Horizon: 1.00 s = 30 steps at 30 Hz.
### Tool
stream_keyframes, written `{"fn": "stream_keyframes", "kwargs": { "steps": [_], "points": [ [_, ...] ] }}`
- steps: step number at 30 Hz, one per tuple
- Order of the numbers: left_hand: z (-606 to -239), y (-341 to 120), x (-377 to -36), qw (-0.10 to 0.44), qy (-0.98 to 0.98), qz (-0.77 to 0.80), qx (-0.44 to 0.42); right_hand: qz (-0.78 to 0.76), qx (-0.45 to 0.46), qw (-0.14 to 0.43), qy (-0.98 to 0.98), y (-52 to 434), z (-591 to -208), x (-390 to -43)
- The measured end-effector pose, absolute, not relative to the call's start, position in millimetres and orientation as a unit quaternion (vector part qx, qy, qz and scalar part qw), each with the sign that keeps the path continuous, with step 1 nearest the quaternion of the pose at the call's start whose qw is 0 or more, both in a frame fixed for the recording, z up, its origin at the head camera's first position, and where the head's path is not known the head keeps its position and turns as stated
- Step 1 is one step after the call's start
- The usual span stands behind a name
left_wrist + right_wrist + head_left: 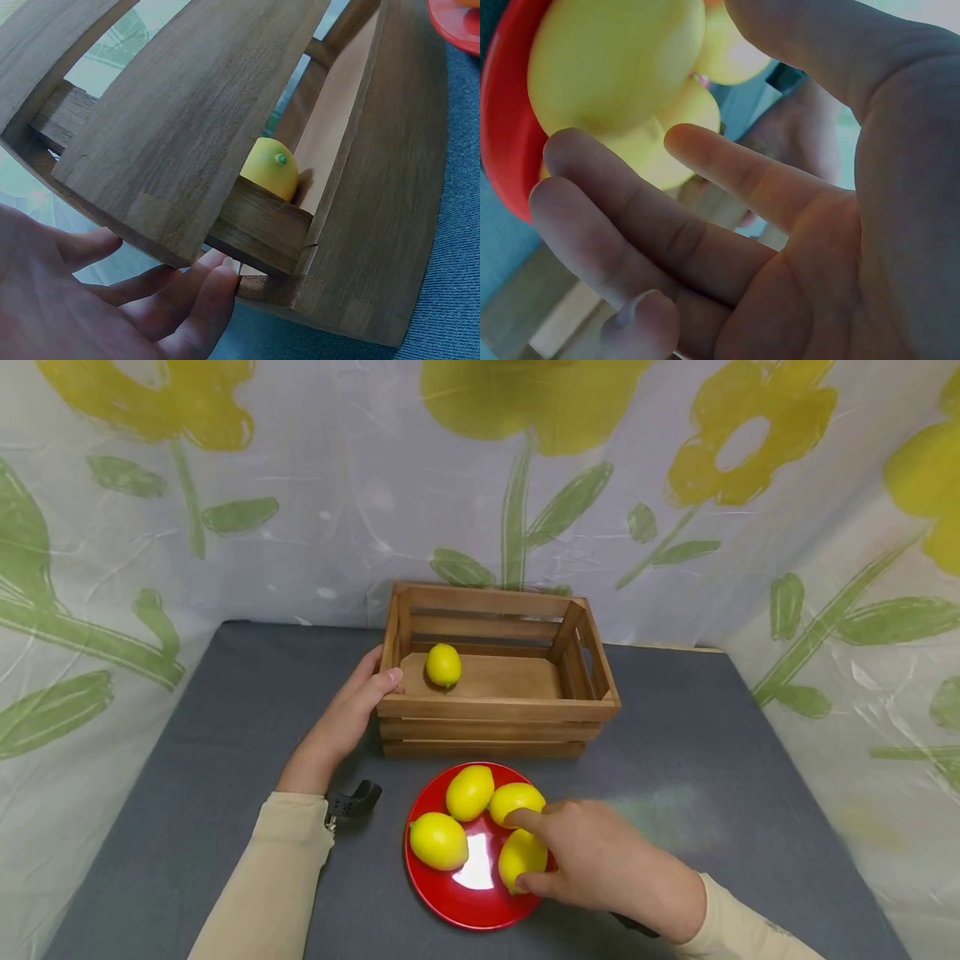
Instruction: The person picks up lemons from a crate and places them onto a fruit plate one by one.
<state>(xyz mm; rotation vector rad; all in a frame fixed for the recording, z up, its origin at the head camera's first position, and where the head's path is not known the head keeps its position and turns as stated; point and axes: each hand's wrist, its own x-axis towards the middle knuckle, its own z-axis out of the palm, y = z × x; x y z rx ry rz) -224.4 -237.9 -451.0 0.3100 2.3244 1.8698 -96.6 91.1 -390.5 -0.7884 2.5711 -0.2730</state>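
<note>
A slatted wooden crate [495,727] stands at the back of the table with one lemon [443,665] inside near its left end. My left hand [345,714] grips the crate's left end wall, its fingers at the slats in the left wrist view. In front of the crate is a red plate [450,893] with several lemons [438,841] on it. My right hand [592,856] reaches over the plate's right side, thumb and fingers spread around the nearest right lemon [521,857]. In the right wrist view the fingers [682,240] are fairly straight, not closed on that lemon.
A dark grey cloth [202,777] covers the table. Behind and beside it hangs a pale sheet [337,493] painted with yellow flowers and green leaves. A black wristband [352,802] is on the left wrist.
</note>
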Motion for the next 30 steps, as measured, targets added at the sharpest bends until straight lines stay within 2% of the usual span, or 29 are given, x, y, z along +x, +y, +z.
{"fn": "stream_keyframes", "kwargs": {
  "steps": [19, 24, 30],
  "points": [
    [-451.3, -237.1, -224.1, 0.07, 0.769, 0.627, 0.1, -0.046, -0.316, 0.104, 0.942, 80.1, -349.0, -124.9],
    [-452.2, -237.9, -224.1, 0.069, 0.769, 0.627, 0.103, -0.041, -0.336, 0.073, 0.938, 75.0, -328.7, -140.2],
    [-451.7, -238.1, -224.3, 0.07, 0.769, 0.626, 0.103, -0.057, -0.36, 0.009, 0.931, 70.1, -298.9, -163.2]
  ]
}}
